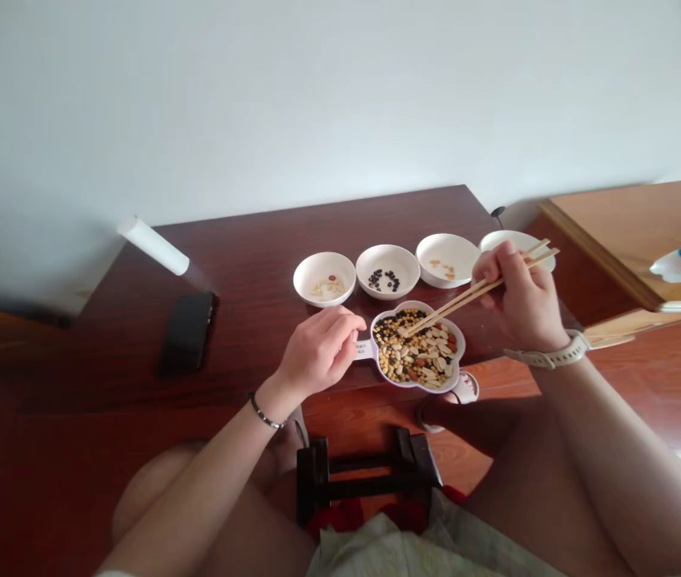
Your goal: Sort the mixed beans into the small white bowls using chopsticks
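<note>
— Pale wall (340, 104) behind, dark polished table (244, 320) below: that is my feed from the head camera. Confirm the working item.

— Mixed beans and peanuts (418, 353), heaped in a white flower-shaped dish (411, 305) near the table's edge, directly before the person. I can make out peanuts, yellow soybeans, black beans and a few red beans.

— Report the right hand (521, 300).

— Closed around a pair of wooden chopsticks (449, 306), held at mid-length. Their tips reach into the mix at the dish's upper left. I cannot tell whether they pinch a bean.

— Report the left hand (320, 353).

— Fingers curled beside the dish's white tab handle (364, 349), with nothing visibly held. I cannot tell whether they touch it.

— Handling notes?

— Judging by appearance, each piece is light, hard and smooth, so slippage at the chopstick tips is the main risk. Take one piece across its middle. Round soybeans are likely to roll; flatter peanuts should seat better.

— Surroundings?

— Four white bowls stand in a row beyond the dish. The first bowl (304, 276) holds pale pieces and one red bean, the second bowl (376, 255) black beans, the third bowl (437, 243) a few pale pieces. The fourth bowl (512, 239) sits partly behind the right hand. A black phone (187, 332) lies on the table to the left.
</note>
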Demonstrator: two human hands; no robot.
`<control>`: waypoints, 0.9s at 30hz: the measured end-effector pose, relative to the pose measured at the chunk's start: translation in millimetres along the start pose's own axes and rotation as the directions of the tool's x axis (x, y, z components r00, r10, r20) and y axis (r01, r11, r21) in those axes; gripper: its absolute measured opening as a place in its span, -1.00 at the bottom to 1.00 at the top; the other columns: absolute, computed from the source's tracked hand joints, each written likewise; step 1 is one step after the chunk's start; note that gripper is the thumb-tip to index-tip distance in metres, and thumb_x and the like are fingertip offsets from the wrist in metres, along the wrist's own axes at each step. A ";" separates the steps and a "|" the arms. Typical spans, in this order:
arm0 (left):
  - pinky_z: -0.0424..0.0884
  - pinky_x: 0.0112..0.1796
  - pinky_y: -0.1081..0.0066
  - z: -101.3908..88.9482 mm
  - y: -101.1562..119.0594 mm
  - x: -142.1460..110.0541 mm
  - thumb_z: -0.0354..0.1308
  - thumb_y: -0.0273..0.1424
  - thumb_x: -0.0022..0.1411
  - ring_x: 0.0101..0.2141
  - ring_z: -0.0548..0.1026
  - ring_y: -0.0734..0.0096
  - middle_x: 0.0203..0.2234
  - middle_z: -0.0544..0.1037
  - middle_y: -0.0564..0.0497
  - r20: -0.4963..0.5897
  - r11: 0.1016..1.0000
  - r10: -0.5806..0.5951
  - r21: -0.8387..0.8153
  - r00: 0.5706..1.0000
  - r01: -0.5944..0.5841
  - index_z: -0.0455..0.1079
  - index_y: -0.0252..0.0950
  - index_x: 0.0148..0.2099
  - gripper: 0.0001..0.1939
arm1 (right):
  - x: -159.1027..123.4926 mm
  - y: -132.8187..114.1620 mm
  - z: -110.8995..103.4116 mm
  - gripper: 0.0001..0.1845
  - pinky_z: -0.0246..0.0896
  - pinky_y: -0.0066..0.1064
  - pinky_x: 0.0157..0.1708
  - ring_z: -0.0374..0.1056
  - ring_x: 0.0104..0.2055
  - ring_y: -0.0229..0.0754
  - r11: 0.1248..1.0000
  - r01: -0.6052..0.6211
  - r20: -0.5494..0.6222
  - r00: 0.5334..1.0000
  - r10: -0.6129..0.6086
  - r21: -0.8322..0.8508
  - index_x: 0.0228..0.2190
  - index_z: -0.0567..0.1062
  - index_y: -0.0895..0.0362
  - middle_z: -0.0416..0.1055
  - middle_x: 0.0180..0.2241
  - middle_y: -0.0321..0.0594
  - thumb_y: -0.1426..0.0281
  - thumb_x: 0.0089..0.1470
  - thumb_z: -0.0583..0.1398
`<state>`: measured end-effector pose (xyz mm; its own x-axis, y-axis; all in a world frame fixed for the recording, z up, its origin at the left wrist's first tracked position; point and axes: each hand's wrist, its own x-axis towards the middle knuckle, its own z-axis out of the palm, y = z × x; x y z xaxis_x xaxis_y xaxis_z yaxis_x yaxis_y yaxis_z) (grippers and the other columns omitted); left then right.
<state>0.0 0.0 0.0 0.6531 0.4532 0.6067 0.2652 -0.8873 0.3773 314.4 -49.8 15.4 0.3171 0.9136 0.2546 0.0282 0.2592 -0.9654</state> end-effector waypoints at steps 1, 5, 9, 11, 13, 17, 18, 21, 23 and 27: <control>0.52 -0.11 0.24 1.9 0.7 -10.5 0.04 -0.47 0.54 -0.16 0.56 0.25 -0.17 0.60 -0.10 0.051 0.999 -0.039 -0.021 0.998 0.041 0.41 -0.24 0.04 -0.85 | 1.5 -0.6 0.0 -0.42 -0.19 -0.33 -0.69 0.11 -0.63 -0.34 1.000 0.009 -0.011 1.000 -0.009 0.024 -0.51 0.35 0.06 0.26 -0.51 -0.30 -0.06 0.39 0.25; 0.50 -0.09 0.27 9.2 -1.2 -31.0 -0.01 -0.35 0.61 -0.18 0.55 0.26 -0.18 0.58 -0.09 0.176 0.966 -0.189 -0.142 0.966 0.215 0.43 -0.24 0.06 -0.80 | 7.4 -1.8 4.1 -0.43 -0.20 -0.28 -0.70 0.04 -0.63 -0.32 0.995 0.032 -0.060 0.998 -0.026 0.090 -0.51 0.32 0.03 0.21 -0.52 -0.29 -0.05 0.38 0.27; 0.44 -0.17 0.33 9.3 -4.7 -24.0 -0.04 -0.26 0.63 -0.26 0.54 0.31 -0.22 0.61 -0.04 0.289 0.923 -0.281 -0.180 0.915 0.340 0.45 -0.24 -0.03 -0.73 | 14.7 0.9 15.0 -0.44 -0.28 -0.28 -0.69 0.02 -0.62 -0.30 0.987 0.086 -0.129 0.989 -0.068 0.138 -0.50 0.29 0.01 0.17 -0.50 -0.28 -0.05 0.37 0.27; 0.39 -0.22 0.35 8.3 -4.9 -23.4 -0.05 -0.23 0.64 -0.31 0.53 0.33 -0.29 0.60 -0.01 0.322 0.915 -0.298 -0.174 0.899 0.365 0.44 -0.24 -0.11 -0.68 | 18.3 2.1 23.2 -0.43 -0.29 -0.28 -0.69 0.02 -0.61 -0.30 0.986 0.095 -0.154 0.985 -0.074 0.136 -0.49 0.26 0.01 0.17 -0.49 -0.29 -0.09 0.36 0.26; 0.34 -0.24 0.36 7.7 -5.0 -25.2 -0.05 -0.22 0.64 -0.34 0.51 0.35 -0.35 0.57 0.03 0.343 0.913 -0.306 -0.160 0.888 0.376 0.41 -0.24 -0.19 -0.64 | 20.9 2.3 33.6 -0.41 -0.31 -0.28 -0.69 0.03 -0.61 -0.29 0.987 0.092 -0.168 0.983 -0.069 0.129 -0.48 0.25 0.00 0.18 -0.48 -0.30 -0.13 0.34 0.25; 0.30 -0.26 0.37 8.0 -6.2 -28.1 -0.05 -0.22 0.65 -0.37 0.48 0.37 -0.40 0.52 0.05 0.349 0.910 -0.315 -0.152 0.882 0.385 0.37 -0.24 -0.23 -0.62 | 24.2 1.1 58.7 -0.44 -0.25 -0.29 -0.65 0.05 -0.60 -0.28 0.979 0.106 -0.201 0.977 -0.070 0.172 -0.48 0.27 0.00 0.15 -0.53 -0.32 -0.11 0.36 0.23; 0.30 -0.26 0.37 8.2 -6.6 -28.2 -0.06 -0.21 0.65 -0.37 0.47 0.38 -0.40 0.52 0.06 0.350 0.910 -0.315 -0.152 0.882 0.385 0.36 -0.24 -0.23 -0.62 | 25.0 1.3 64.9 -0.45 -0.22 -0.29 -0.64 0.08 -0.59 -0.28 0.978 0.099 -0.188 0.980 -0.064 0.185 -0.47 0.29 0.00 0.16 -0.52 -0.31 -0.10 0.37 0.23; 0.28 -0.26 0.37 8.4 -7.2 -28.2 -0.06 -0.21 0.66 -0.38 0.46 0.39 -0.40 0.51 0.06 0.351 0.913 -0.311 -0.147 0.883 0.380 0.36 -0.25 -0.24 -0.62 | 28.0 4.0 79.9 -0.44 -0.17 -0.30 -0.63 0.14 -0.57 -0.29 0.977 0.108 -0.149 0.985 -0.081 0.184 -0.45 0.31 0.01 0.22 -0.47 -0.28 -0.14 0.36 0.22; 0.28 -0.27 0.37 8.4 -7.0 -28.3 -0.06 -0.21 0.66 -0.39 0.45 0.39 -0.40 0.51 0.06 0.346 0.914 -0.311 -0.145 0.885 0.378 0.36 -0.25 -0.24 -0.61 | 29.6 6.3 85.6 -0.42 -0.13 -0.31 -0.62 0.16 -0.56 -0.27 0.983 0.109 -0.110 0.990 -0.093 0.145 -0.43 0.31 0.00 0.22 -0.46 -0.27 -0.21 0.34 0.18; 0.30 -0.26 0.37 8.3 -6.8 -28.8 -0.06 -0.22 0.66 -0.38 0.48 0.38 -0.39 0.54 0.04 0.344 0.914 -0.314 -0.144 0.885 0.380 0.38 -0.25 -0.23 -0.61 | 30.0 7.2 85.8 -0.37 -0.11 -0.30 -0.61 0.14 -0.56 -0.25 0.993 0.085 -0.076 0.994 -0.080 0.077 -0.42 0.30 -0.01 0.20 -0.48 -0.27 -0.29 0.32 0.14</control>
<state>-14.8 -7.8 -25.8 0.7387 0.6501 0.1782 0.3883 -0.6264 0.6759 242.8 6.3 20.9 0.3846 0.8638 0.3255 -0.0181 0.3596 -0.9329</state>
